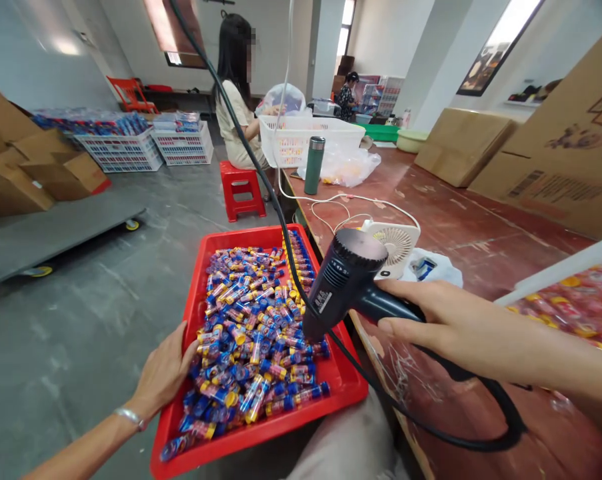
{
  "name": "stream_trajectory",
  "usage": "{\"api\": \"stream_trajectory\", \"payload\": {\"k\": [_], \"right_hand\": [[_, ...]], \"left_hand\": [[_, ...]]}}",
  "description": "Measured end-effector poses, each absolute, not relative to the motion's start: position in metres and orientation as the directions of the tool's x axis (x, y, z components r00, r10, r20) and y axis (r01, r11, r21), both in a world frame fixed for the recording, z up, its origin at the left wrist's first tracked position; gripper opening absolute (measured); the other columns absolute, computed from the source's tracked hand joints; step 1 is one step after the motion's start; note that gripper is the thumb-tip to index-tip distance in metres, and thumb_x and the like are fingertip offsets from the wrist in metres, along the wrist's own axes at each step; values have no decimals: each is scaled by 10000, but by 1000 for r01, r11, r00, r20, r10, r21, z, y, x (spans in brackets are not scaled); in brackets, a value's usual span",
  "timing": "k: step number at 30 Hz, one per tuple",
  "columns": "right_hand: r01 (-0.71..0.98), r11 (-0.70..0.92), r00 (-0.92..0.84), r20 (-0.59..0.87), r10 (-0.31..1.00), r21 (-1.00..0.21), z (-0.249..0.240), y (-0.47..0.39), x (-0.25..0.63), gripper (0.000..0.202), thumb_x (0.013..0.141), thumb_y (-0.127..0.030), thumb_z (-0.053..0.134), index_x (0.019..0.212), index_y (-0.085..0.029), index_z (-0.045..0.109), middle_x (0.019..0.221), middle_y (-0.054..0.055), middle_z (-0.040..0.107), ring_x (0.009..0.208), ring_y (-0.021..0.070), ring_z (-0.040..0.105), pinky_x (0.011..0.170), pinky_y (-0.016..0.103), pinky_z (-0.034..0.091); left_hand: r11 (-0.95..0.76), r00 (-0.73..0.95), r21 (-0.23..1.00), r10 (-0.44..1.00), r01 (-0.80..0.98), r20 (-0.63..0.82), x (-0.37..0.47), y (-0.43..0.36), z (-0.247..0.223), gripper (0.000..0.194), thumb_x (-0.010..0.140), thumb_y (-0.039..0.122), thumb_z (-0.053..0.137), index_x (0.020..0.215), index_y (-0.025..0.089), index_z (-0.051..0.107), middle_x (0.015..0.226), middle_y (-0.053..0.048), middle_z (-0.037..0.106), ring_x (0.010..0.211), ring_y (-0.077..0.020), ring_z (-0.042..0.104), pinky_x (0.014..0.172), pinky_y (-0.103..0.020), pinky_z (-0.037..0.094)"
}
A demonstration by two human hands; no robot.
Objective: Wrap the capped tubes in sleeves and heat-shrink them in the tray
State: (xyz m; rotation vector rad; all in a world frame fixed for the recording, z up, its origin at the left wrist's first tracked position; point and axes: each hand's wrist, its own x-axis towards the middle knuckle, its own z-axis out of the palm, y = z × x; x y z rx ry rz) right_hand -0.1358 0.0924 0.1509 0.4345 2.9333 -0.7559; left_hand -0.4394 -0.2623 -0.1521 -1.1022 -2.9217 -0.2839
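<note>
My right hand (431, 317) is wrapped round the handle of a dark blue heat gun (333, 280), its nozzle tilted down over the right part of a red tray (311, 413). Many small clear tubes (255, 333) with blue and yellow ends lie heaped in this tray, and some stand in neat rows along its far right side. At the tray's left rim is my left hand (163, 367), gripping the edge with the thumb inside; the other fingers are partly hidden. A black cord runs from above across the tray and past the heat gun.
A small white fan (395, 243), a green thermos (315, 167) and a white basket (321, 130) stand on the red-brown table (431, 220). Cartons (461, 147) are at the right. A co-worker (238, 100) sits beyond on a red stool (241, 190). A flat trolley (65, 233) stands left.
</note>
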Motion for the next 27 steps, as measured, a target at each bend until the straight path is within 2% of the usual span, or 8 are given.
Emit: {"api": "stream_trajectory", "payload": {"k": [3, 8, 10, 13, 16, 20, 24, 27], "right_hand": [[281, 829, -960, -133, 248, -483, 151, 87, -145, 301, 912, -331, 532, 1165, -198, 627, 1139, 73, 704, 988, 280, 652, 847, 389, 499], [250, 820, -967, -174, 185, -515, 145, 77, -158, 228, 900, -319, 559, 1070, -216, 670, 1055, 62, 726, 921, 265, 668, 711, 328, 511], [259, 814, -965, -183, 190, -520, 143, 77, -159, 228, 903, -326, 553, 1074, -224, 665, 1046, 56, 726, 916, 263, 668, 701, 328, 512], [276, 829, -960, -178, 216, -487, 145, 81, -157, 249, 917, -355, 521, 1100, -233, 638, 1049, 50, 721, 908, 267, 668, 753, 370, 517], [283, 858, -958, -172, 230, -429, 151, 87, -150, 300, 906, -388, 494, 1113, -226, 638, 1106, 81, 713, 961, 308, 667, 772, 416, 528], [303, 874, -946, -234, 226, -381, 153, 92, -138, 417, 874, -415, 506, 1203, -196, 639, 1129, 119, 713, 1004, 347, 668, 794, 447, 553], [285, 853, -952, -234, 198, -438, 145, 92, -136, 390, 920, -442, 521, 1256, -263, 610, 1218, 59, 685, 1073, 301, 647, 821, 376, 552], [251, 859, -968, -132, 214, -447, 143, 94, -144, 354, 947, -364, 495, 1273, -249, 569, 1209, 58, 684, 1039, 267, 656, 822, 340, 527]], "left_hand": [[743, -762, 183, 643, 644, 71, -437, -262, -151, 704, 970, 530, 170, 1444, 32, 323, 1387, -226, 531, 1264, -324, 537, 1038, -447, 430], [750, -772, 193, 630, 633, 83, -434, -260, -146, 677, 980, 512, 171, 1430, 38, 347, 1359, -220, 558, 1239, -312, 558, 1017, -447, 448], [751, -773, 193, 629, 632, 86, -434, -260, -146, 674, 982, 509, 173, 1426, 35, 354, 1356, -221, 561, 1242, -311, 555, 1021, -446, 445], [754, -777, 199, 624, 626, 78, -434, -260, -145, 671, 983, 505, 177, 1424, 32, 357, 1341, -222, 573, 1233, -312, 561, 1017, -448, 447], [753, -780, 218, 621, 621, 75, -433, -259, -144, 664, 984, 507, 177, 1426, 43, 354, 1335, -215, 579, 1225, -309, 567, 1007, -446, 453], [761, -790, 238, 610, 603, 52, -432, -258, -143, 672, 984, 517, 168, 1428, 46, 350, 1348, -212, 565, 1237, -304, 556, 1021, -436, 440], [761, -785, 206, 615, 615, 75, -432, -259, -145, 677, 982, 514, 171, 1424, 37, 359, 1348, -217, 562, 1233, -308, 555, 1021, -439, 436], [745, -759, 147, 635, 650, 143, -435, -261, -143, 641, 988, 480, 197, 1397, 29, 395, 1315, -222, 578, 1211, -318, 559, 984, -447, 451]]}}
